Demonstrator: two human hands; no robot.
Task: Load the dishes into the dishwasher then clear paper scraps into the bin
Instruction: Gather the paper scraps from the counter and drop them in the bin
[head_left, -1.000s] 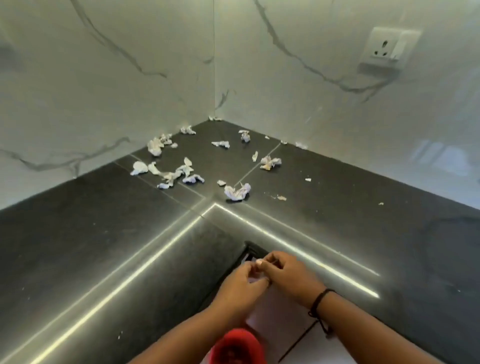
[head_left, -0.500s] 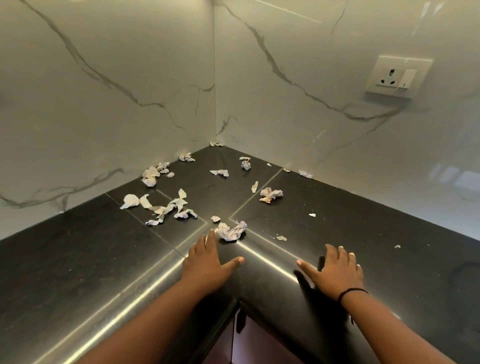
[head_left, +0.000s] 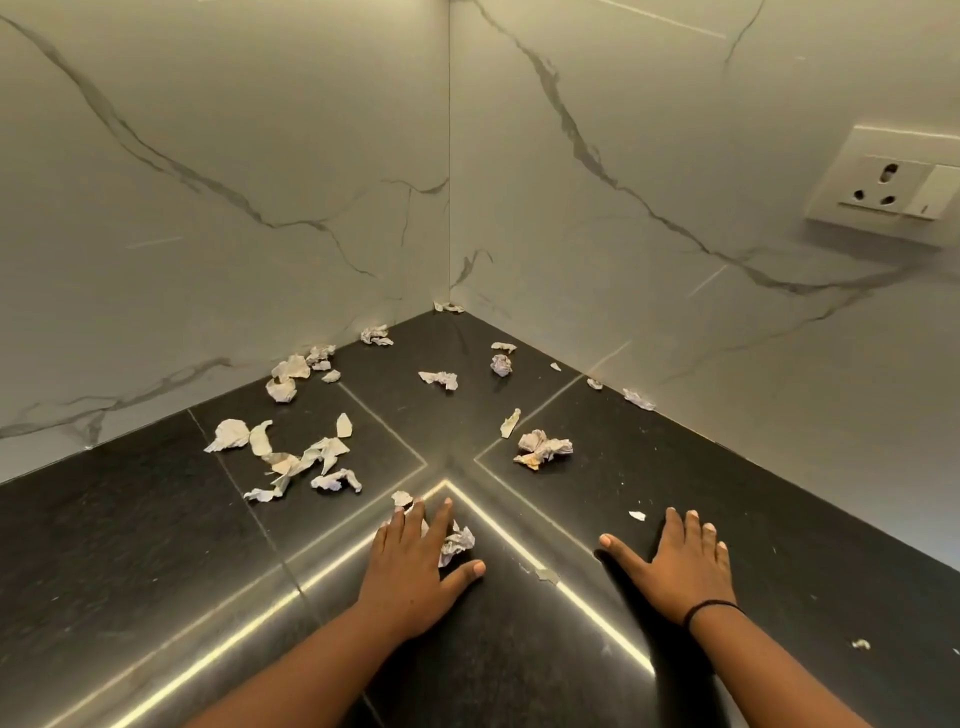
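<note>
Your left hand (head_left: 415, 566) lies flat, fingers straight, over a crumpled paper wad (head_left: 457, 543) on the black counter (head_left: 130, 545). Your right hand (head_left: 685, 564) rests spread and holds nothing. More scraps (head_left: 543, 448) lie from ten to one o'clock.

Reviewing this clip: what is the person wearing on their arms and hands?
Both forearms are bare, with no sleeves in view and no gloves. The right hand has a thin black band around its wrist. The left hand wears nothing visible; no rings can be made out.
</note>
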